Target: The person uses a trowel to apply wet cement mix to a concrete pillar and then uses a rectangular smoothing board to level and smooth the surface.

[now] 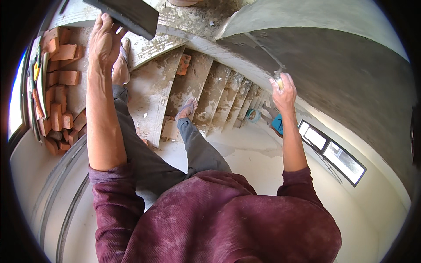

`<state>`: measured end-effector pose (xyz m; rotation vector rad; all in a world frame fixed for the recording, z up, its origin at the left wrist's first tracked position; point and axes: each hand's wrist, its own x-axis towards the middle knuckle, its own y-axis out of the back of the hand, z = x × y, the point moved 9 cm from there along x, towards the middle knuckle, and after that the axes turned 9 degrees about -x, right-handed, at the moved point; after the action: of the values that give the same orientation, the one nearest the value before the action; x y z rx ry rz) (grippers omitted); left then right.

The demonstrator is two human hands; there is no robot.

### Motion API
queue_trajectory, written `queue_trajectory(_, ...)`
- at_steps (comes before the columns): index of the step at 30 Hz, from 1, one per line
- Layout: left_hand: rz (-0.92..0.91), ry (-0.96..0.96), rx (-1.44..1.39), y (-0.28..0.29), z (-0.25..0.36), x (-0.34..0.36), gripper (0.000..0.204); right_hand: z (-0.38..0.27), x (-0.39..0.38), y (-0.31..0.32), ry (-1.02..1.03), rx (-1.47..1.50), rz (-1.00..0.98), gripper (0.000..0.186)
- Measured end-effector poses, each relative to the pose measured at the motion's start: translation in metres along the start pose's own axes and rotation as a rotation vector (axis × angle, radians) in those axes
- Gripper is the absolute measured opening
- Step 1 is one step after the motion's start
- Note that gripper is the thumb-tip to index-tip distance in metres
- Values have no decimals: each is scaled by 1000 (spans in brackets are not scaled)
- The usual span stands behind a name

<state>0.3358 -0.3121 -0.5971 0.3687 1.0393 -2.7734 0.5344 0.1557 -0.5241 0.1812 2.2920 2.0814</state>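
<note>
My left hand is raised at the upper left, its fingers closed around the underside of a dark rectangular plasterer's hawk. The hawk is partly cut off by the upper edge of the picture. On the right, my right hand grips the pale yellowish handle of a plastering trowel. Its long thin blade shows nearly edge-on and lies along the grey plastered wall; whether the whole face touches cannot be seen. A darker grey coat covers much of that wall, with a lighter band above it.
I stand astride splattered stairs, feet on different levels. Stacked red bricks and long-handled tools lie at the left, above metal rails. A loose brick, a teal bucket and a window are also in view.
</note>
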Motion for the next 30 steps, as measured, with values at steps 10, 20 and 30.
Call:
queue_trajectory(10,-252,53,437,-27,-67,-49,40,-15,-26,13,55,34,40,29)
queue_trajectory(20,-640,-155,479,-178,-169,-29,37,35,-49,-74,-247,670,-143,29)
queue_trajectory(30,-593,-177,518,-167,-182,-32,38,-9,-38,-175,-360,1017,-161,36)
